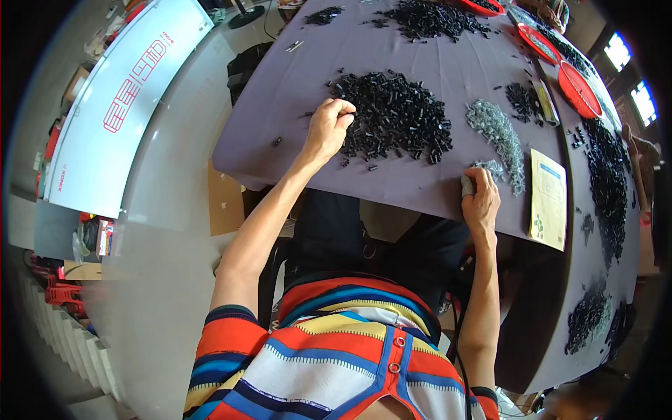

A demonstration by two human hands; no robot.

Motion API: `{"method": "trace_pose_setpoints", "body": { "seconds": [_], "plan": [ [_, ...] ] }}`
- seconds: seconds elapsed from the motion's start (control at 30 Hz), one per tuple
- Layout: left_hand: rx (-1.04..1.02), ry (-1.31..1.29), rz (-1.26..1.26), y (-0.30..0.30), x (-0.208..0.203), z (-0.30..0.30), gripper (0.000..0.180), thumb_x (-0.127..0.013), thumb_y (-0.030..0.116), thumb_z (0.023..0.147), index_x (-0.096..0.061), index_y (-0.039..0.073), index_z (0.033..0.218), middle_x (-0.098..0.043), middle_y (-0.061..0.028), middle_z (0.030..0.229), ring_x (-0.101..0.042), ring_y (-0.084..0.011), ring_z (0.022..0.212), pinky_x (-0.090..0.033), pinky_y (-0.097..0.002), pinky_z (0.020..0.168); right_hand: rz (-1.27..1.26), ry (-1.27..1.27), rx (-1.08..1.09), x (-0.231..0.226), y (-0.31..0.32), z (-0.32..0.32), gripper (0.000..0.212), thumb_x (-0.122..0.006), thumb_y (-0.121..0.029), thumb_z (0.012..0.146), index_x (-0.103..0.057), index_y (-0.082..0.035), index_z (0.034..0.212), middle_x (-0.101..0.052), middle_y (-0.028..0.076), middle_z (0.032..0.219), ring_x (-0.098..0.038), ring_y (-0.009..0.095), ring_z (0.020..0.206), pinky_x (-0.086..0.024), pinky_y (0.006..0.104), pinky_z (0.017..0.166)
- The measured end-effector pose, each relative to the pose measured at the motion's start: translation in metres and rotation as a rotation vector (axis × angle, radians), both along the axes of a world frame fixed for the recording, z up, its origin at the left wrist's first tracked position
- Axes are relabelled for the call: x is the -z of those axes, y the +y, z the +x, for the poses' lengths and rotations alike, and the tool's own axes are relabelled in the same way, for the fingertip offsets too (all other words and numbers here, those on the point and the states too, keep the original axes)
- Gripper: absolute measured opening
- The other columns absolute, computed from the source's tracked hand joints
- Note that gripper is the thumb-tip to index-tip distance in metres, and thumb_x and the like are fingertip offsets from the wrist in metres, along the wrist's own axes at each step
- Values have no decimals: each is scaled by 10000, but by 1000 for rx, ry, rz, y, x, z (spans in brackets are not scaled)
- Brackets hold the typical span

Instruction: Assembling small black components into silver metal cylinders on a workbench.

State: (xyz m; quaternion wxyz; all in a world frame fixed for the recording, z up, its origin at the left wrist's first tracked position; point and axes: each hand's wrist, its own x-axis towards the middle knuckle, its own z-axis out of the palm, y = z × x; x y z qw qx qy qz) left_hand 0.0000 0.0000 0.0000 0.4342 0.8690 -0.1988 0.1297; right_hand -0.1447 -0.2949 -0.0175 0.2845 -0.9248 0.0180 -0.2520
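My left hand (327, 131) is closed in a pinch at the left edge of a heap of small black cylindrical pieces (399, 115). Whatever sits between those fingertips is too small to make out. My right hand (481, 201) rests at the table's near edge with its fingers curled together, and a grey covering (467, 185) shows on its thumb side. Just beyond it lies a small cluster of clear pieces (494, 168), beside a longer curved heap of clear small parts (500, 133). What the right fingers hold is hidden.
A yellowish booklet (548, 199) lies right of my right hand on the purple-grey tablecloth (266, 105). More black heaps (434, 19) and red baskets (579, 89) stand farther off. A white printed panel (129, 105) is at left.
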Motion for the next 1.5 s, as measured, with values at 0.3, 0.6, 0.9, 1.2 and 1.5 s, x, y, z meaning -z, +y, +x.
{"method": "trace_pose_setpoints", "body": {
  "seconds": [0.3, 0.6, 0.9, 1.2, 1.5],
  "plan": [
    [251, 409, -789, -50, -13, -88, 189, -621, 15, 858, -610, 45, 1044, -582, 19, 853, -502, -33, 706, -417, -183, 593, 401, -169, -73, -19, 28, -6, 173, -584, 74, 777, -601, -12, 927, -608, 86, 788, -585, 185, 729, -470, 285, 699],
    [247, 776, -969, -77, -6, -106, 238, -639, 71, 856, -651, 43, 1092, -686, -39, 861, -600, -66, 739, -456, -194, 644, 474, -134, -282, -35, 65, -19, 309, -633, 94, 720, -573, -12, 1004, -637, 99, 820, -610, 190, 711, -490, 291, 689],
    [243, 824, -1047, -86, 4, -116, 131, -637, 53, 861, -653, 40, 991, -667, -57, 864, -580, -92, 724, -471, -222, 689, 436, -101, -311, -30, 65, -18, 319, -647, 80, 737, -562, -19, 1027, -659, 100, 830, -639, 176, 733, -495, 285, 699],
    [276, 862, -1049, -72, 15, -123, 130, -638, 51, 858, -658, 33, 986, -660, -41, 849, -584, -96, 694, -477, -229, 666, 428, 1, -366, -29, 67, -20, 325, -669, 53, 720, -549, -20, 1013, -658, 120, 822, -666, 240, 752, -526, 316, 674],
    [262, 1005, -1264, -45, 14, -139, 94, -628, 38, 855, -654, 16, 943, -647, -44, 798, -581, -105, 644, -478, -227, 612, 449, 217, -467, -29, 78, -18, 280, -698, -17, 745, -569, -14, 993, -649, 121, 839, -669, 226, 786, -527, 324, 680]
  ]
}}
